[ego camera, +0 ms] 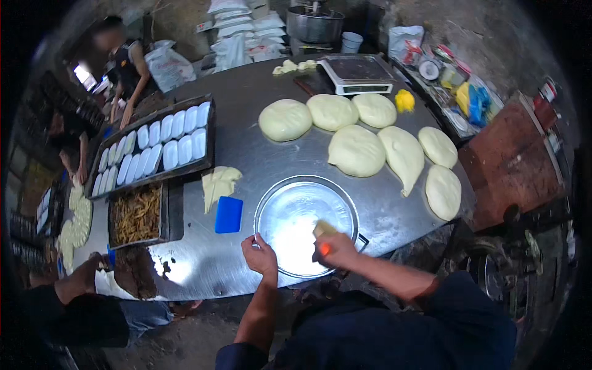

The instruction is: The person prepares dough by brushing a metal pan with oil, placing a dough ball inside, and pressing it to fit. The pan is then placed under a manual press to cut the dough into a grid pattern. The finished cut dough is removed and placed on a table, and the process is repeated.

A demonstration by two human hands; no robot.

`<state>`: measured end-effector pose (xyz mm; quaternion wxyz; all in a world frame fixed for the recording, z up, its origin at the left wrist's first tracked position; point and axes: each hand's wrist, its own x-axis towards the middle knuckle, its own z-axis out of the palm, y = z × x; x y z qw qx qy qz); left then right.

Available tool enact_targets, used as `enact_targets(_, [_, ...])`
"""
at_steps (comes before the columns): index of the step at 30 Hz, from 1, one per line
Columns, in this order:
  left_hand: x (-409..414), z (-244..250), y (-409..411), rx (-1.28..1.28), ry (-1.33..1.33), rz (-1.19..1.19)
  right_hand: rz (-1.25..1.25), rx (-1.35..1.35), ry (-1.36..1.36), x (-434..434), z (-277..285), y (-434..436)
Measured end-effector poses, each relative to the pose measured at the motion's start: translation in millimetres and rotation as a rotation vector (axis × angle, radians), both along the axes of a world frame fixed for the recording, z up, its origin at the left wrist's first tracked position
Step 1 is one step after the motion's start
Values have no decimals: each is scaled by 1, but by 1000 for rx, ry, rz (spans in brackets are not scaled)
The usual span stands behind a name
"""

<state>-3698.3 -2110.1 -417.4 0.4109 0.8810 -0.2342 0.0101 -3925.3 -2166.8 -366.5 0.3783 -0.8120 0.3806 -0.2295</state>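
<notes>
A round shallow metal tray (282,199) lies on the steel table in front of me. My left hand (260,254) grips the tray's near left rim. In my right hand (335,249) is a brush (325,227) with pale bristles, held over the tray's right part; its handle is mostly hidden by my fingers. Left of the tray lie a blue plastic scraper (228,214) and a flat scrap of dough (219,183). Beyond the tray, several rounded dough pieces (356,151) rest on the table, with a yellow lump (405,101) near them.
A digital scale (357,74) stands at the table's far side. On the left are a dark tray of small pale-blue moulds (167,154) and a box of brown strips (137,215). Other people work at the left, one's arm (76,280) near the table edge. A cluttered shelf (446,88) adjoins the right side.
</notes>
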Motion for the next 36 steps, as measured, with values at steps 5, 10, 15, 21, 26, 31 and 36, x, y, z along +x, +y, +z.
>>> enact_targets(5, [11,-14,5,-61,-121,-67,138,304,10,59,25,25])
enact_targets(10, [55,-12,21,-88,-138,-198,-55,42,-546,-30,51,-46])
enact_targets(15, [63,32,11,106,-491,-216,-393,-489,-447,-140,62,-136])
enact_targets(21, [-120,40,-39,90,-166,-624,-398,-838,20,-176,30,-273])
enact_targets(26, [-211,23,-51,312,-355,-714,-551,-250,-666,-276,-29,-291])
enact_targets(31, [-194,15,-48,271,-331,-684,-1306,333,-1053,-510,-79,-347])
enact_targets(36, [-182,12,-37,309,-347,-666,-1237,721,-1132,-564,-108,-417])
